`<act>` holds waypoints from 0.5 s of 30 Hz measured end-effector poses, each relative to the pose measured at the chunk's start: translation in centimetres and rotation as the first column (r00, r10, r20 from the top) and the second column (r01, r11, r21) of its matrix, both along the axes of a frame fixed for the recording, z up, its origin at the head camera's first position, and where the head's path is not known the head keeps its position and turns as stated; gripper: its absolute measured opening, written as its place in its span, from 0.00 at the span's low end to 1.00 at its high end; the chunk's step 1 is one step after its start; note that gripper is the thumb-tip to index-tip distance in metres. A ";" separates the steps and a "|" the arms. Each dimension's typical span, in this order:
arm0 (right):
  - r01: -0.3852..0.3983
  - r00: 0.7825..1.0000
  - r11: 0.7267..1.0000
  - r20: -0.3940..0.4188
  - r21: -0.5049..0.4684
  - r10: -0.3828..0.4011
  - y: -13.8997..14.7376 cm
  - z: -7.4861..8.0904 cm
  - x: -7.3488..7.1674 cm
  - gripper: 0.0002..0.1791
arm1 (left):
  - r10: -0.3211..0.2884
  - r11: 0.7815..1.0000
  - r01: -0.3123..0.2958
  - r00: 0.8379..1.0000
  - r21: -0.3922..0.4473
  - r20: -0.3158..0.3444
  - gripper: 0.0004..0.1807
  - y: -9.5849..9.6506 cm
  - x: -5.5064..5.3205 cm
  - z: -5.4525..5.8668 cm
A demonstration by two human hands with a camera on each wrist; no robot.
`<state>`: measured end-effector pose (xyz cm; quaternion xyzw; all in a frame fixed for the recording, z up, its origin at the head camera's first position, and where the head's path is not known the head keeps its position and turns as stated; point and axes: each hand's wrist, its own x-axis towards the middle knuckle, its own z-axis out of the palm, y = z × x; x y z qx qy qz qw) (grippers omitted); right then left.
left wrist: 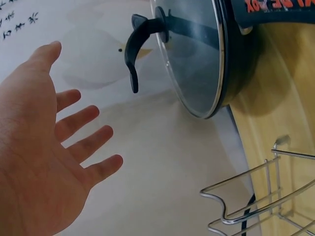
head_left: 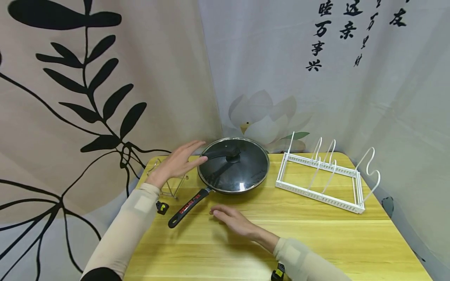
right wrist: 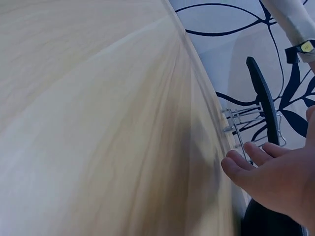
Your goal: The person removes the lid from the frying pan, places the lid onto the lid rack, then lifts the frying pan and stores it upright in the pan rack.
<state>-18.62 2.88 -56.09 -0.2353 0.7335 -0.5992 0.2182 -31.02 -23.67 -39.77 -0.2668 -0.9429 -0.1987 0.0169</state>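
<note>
A black frying pan (head_left: pixel 230 187) with a glass lid (head_left: pixel 246 168) on it stands at the back middle of the table, its long handle (head_left: pixel 189 207) pointing front left. The lid carries a black curved grip (left wrist: pixel 139 42). My left hand (head_left: pixel 181 162), fingers spread and holding nothing, is raised beside the lid's left edge; the left wrist view shows a gap between its fingers and the lid grip. My right hand (head_left: pixel 236 223) hovers over the wood in front of the pan, its fingers relaxed and pointing left, with nothing in it.
Behind the left forearm stands a chrome wire rack (left wrist: pixel 256 196), partly hidden. On the right lies a white rack (head_left: pixel 318 199) with upright wire dividers. Curtains printed with leaves and writing hang around the wooden table (head_left: pixel 316 234).
</note>
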 end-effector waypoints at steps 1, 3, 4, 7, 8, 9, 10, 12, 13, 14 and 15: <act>-0.006 1.000 1.000 0.029 -0.022 0.007 -0.3 0.0 0.0 0.34 | 0.001 1.000 -0.001 1.000 0.002 -0.001 0.42 -0.1 -0.1 0.0; -0.013 0.995 0.998 0.093 -0.068 0.019 -0.8 0.0 0.1 0.35 | 0.003 1.000 -0.003 1.000 0.002 -0.003 0.41 -0.3 -0.3 -0.1; -0.016 0.992 0.996 0.122 -0.089 0.026 -1.1 0.0 0.1 0.35 | 0.008 1.000 -0.008 1.000 0.002 0.002 0.41 -0.4 -0.4 -0.2; -0.008 0.981 0.991 0.193 -0.130 0.034 -1.8 -0.1 0.2 0.36 | 0.010 1.000 -0.010 1.000 -0.003 0.008 0.41 -0.6 -0.6 -0.3; -0.002 0.977 0.991 0.213 -0.136 0.031 -2.1 -0.1 0.2 0.36 | 0.010 1.000 -0.010 1.000 -0.005 0.011 0.41 -0.7 -0.6 -0.4; 0.005 0.973 0.990 0.229 -0.142 0.028 -2.3 -0.2 0.1 0.36 | 0.010 1.000 -0.010 1.000 -0.006 0.012 0.41 -0.7 -0.7 -0.4; 0.015 0.968 0.988 0.250 -0.151 0.024 -2.5 -0.2 0.0 0.36 | 0.011 1.000 -0.011 1.000 -0.006 0.015 0.41 -0.8 -0.8 -0.4; 0.042 0.957 0.984 0.291 -0.172 0.010 -2.9 -0.3 -0.1 0.37 | 0.009 1.000 -0.009 1.000 -0.001 0.015 0.40 -0.9 -0.9 -0.5; 0.054 0.951 0.981 0.308 -0.184 0.005 -3.0 -0.3 -0.2 0.37 | 0.011 1.000 -0.011 1.000 0.004 0.017 0.40 -0.9 -1.1 -0.6; 0.065 0.947 0.978 0.322 -0.196 0.002 -3.2 -0.3 -0.3 0.37 | 0.010 1.000 -0.010 1.000 0.010 0.018 0.39 -1.0 -1.2 -0.6; 0.076 0.941 0.974 0.337 -0.213 0.000 -3.4 -0.4 -0.4 0.38 | 0.009 1.000 -0.010 1.000 0.015 0.018 0.39 -1.0 -1.3 -0.6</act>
